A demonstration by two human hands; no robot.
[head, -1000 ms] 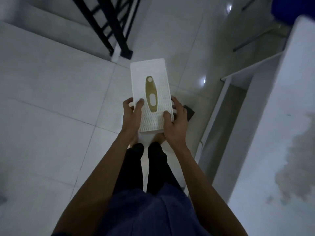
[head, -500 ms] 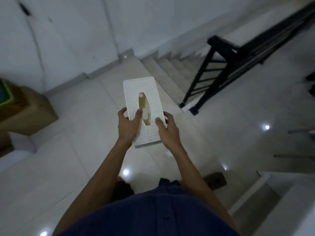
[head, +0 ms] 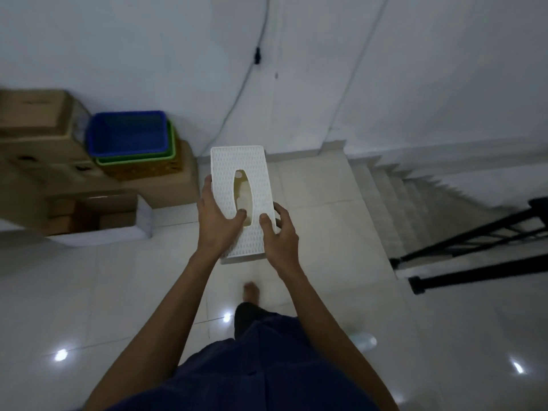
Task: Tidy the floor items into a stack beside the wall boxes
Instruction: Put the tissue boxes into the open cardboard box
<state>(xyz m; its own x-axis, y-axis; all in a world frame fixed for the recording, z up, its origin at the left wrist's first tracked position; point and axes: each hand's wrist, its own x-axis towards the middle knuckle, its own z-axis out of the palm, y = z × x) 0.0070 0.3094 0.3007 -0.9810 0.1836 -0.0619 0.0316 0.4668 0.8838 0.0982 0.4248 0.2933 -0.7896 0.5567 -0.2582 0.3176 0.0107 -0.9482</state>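
Observation:
I hold a white perforated plastic box (head: 225, 170) with an oval slot in its top, at waist height in front of me. My left hand (head: 215, 221) grips its left edge, thumb on the top near the slot. My right hand (head: 278, 235) grips the right near corner, thumb on top. To the left, by the wall, brown cardboard boxes (head: 35, 134) stand stacked. On them sits a blue basket (head: 127, 133) nested in a green basket (head: 139, 158) and a woven brown one (head: 142, 172).
An open cardboard box (head: 92, 215) lies on the floor left of me. A staircase (head: 394, 197) descends at the right with a black railing (head: 474, 250). A cable (head: 237, 93) hangs down the white wall. Glossy white floor tiles (head: 89, 292) lie underfoot.
The view has swung left from the stairs and railing to the wall and stacked boxes. The white box stays held in both hands, and the baskets have come into view.

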